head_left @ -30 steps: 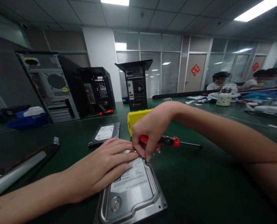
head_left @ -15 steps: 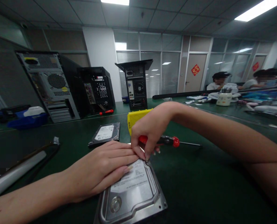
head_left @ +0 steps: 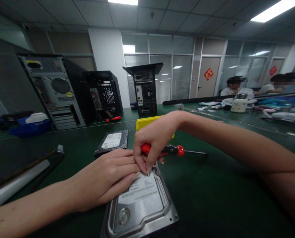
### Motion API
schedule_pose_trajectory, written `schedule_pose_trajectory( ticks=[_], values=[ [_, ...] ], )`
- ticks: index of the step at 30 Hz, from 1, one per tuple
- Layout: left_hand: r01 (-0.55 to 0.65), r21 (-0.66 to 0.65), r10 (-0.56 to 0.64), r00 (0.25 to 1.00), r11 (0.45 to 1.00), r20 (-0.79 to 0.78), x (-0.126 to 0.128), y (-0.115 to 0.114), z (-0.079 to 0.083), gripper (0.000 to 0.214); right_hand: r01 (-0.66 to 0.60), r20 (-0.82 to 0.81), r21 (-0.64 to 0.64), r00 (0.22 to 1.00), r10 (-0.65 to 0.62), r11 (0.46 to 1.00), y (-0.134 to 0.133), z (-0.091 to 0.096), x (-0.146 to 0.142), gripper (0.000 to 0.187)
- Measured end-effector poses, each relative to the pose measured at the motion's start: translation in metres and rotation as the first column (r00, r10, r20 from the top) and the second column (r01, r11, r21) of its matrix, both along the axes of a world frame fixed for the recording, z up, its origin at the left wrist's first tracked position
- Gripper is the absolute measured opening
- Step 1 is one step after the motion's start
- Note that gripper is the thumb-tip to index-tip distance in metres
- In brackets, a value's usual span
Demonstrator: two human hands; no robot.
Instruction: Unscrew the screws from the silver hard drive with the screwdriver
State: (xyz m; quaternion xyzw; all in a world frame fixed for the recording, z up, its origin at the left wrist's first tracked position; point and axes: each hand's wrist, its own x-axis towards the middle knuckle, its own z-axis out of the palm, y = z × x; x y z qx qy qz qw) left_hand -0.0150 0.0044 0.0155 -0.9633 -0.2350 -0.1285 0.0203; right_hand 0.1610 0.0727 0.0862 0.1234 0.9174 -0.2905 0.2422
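Note:
A silver hard drive point(head_left: 142, 205) with a white label lies on the green table point(head_left: 212, 195) right in front of me. My left hand point(head_left: 105, 178) rests flat on its left half, fingers together, holding it down. My right hand point(head_left: 153, 138) reaches in from the right, its fingertips pinched together at the drive's far edge, just touching my left fingertips. Anything between the fingertips is too small to see. A red and black screwdriver point(head_left: 177, 150) sticks out of that hand, shaft pointing right, low over the table.
A second hard drive point(head_left: 112, 141) and a yellow box point(head_left: 142, 122) lie just beyond. Three open PC towers point(head_left: 55, 89) point(head_left: 105, 94) point(head_left: 145, 89) stand at the back. A white bar with cables point(head_left: 15, 185) lies at left. People point(head_left: 233, 86) sit at far right.
My right hand has slid a little left along the drive's far edge, and the screwdriver moved left with it. My left hand stays flat on the drive.

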Motion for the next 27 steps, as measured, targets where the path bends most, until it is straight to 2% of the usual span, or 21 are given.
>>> schedule_pose_trajectory(
  ticks=[5,8,11,13,18,27],
  values=[
    [0.064,0.037,-0.064,0.998,0.997,-0.009,-0.002,0.006,-0.004,0.029,-0.01,-0.031,0.079,0.999,0.013,0.997,0.004,0.003,0.003,0.036],
    [0.083,0.07,-0.082,0.997,0.994,-0.006,-0.003,0.008,-0.005,0.028,-0.052,-0.045,0.072,0.997,0.056,0.996,0.002,0.006,0.004,0.037],
    [0.079,0.05,-0.079,0.997,0.996,-0.004,-0.004,0.007,-0.005,0.027,-0.117,-0.011,0.042,0.993,0.117,0.992,-0.005,0.007,0.003,0.037],
    [0.079,0.041,-0.079,0.997,0.996,-0.003,-0.005,0.007,-0.005,0.027,-0.134,-0.001,0.069,0.991,0.135,0.989,-0.009,0.007,0.001,0.035],
    [0.054,0.031,-0.053,0.998,0.998,-0.025,-0.005,0.006,-0.004,0.026,-0.074,-0.036,0.221,0.996,0.084,0.973,-0.012,0.007,0.0,0.033],
    [0.059,0.013,-0.059,0.998,0.998,-0.015,-0.005,0.008,-0.005,0.028,-0.061,0.003,0.195,0.998,0.062,0.979,-0.011,0.006,0.001,0.032]
  ],
)
